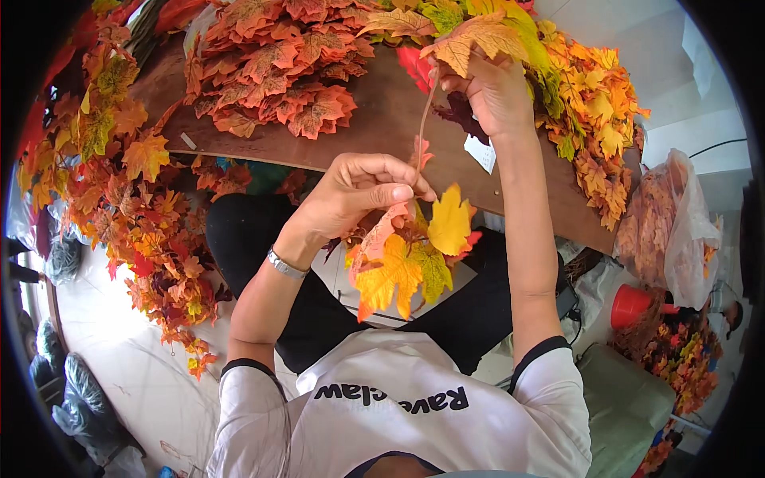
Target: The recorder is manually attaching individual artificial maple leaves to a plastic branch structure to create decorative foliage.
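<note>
My left hand [362, 187], with a silver band on its wrist, pinches the brown stem [425, 119] of an artificial maple-leaf garland. Below those fingers hangs a cluster of yellow and orange leaves [390, 275] over my lap. Farther up and to the right, my right hand [496, 94] is closed at the stem's upper end, on an orange artificial maple leaf [470, 44]. Its fingertips are partly hidden by that leaf. A dark red leaf [466, 115] and a bright red leaf [416, 68] show beside this hand.
The brown table [374, 111] bears a pile of orange-red leaves [295, 64] and a yellow-orange heap [594, 103] at the right. A long leaf garland [151, 231] hangs at the left. Right of the table are a plastic bag of leaves [661, 223] and a red container [629, 307].
</note>
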A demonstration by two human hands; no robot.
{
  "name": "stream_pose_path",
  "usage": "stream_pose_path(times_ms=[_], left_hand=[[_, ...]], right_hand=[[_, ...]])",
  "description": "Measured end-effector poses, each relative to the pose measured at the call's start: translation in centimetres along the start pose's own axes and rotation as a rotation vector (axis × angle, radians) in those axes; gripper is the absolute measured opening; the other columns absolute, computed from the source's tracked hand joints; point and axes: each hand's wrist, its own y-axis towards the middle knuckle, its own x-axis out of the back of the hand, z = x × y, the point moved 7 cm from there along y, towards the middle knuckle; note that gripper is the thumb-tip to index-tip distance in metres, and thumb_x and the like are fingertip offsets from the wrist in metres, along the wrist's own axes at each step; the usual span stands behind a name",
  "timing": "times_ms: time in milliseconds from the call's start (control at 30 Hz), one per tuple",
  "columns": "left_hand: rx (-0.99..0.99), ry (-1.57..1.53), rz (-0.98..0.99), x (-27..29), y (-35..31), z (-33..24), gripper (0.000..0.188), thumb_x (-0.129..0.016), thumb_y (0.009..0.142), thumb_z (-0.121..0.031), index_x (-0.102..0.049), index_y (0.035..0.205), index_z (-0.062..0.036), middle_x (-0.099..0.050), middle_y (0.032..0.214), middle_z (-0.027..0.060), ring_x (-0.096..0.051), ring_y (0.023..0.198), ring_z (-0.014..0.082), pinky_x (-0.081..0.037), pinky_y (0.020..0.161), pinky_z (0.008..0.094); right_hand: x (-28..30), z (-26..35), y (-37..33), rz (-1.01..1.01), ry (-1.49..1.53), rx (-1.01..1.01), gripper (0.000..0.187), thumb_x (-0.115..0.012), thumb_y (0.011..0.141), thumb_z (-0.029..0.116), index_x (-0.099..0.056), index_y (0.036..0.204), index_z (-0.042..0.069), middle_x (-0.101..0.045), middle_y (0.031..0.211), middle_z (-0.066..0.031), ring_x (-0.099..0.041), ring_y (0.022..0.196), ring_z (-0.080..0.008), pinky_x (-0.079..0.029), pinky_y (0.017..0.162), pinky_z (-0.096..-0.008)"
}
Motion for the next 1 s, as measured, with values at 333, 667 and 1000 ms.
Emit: stream_pose_path(times_ms=[333,667,1000], left_hand=[[0.009,-0.068,0.002,0.7,0.0,-0.6,0.024,-0.057,0.084,-0.01,-0.056,0.104,0.0053,-0.062,0.09,0.0147,-0.06,0.082,0.0163,-0.05,0.073,0.0266],[-0.077,-0.036,0.002,0.7,0.0,-1.0,0.025,-0.052,0.088,-0.015,-0.053,0.104,0.004,-0.062,0.091,0.013,-0.06,0.077,0.0157,-0.05,0.071,0.0269],[-0.071,-0.101,-0.001,0.1,0.6,-0.4,0.028,-0.05,0.089,-0.018,-0.051,0.109,0.0021,-0.061,0.092,0.0114,-0.06,0.075,0.0151,-0.051,0.07,0.0267]], right_hand=[[-0.2,-2.1,-1.1,-0.07,-0.099,-0.207,0.019,-0.061,0.081,0.014,-0.061,0.094,0.0,-0.063,0.081,-0.0057,-0.059,0.072,-0.0102,-0.047,0.064,-0.0209],[-6.0,4.2,-10.8,-0.057,-0.639,0.364,0.008,-0.057,0.079,0.0,-0.06,0.087,-0.003,-0.062,0.079,-0.0077,-0.057,0.071,-0.0112,-0.045,0.065,-0.0233],[-4.6,-2.0,-13.1,-0.061,-0.294,-0.082,0.012,-0.057,0.084,0.006,-0.058,0.093,-0.002,-0.061,0.082,-0.0042,-0.055,0.074,-0.0056,-0.045,0.064,-0.021]])
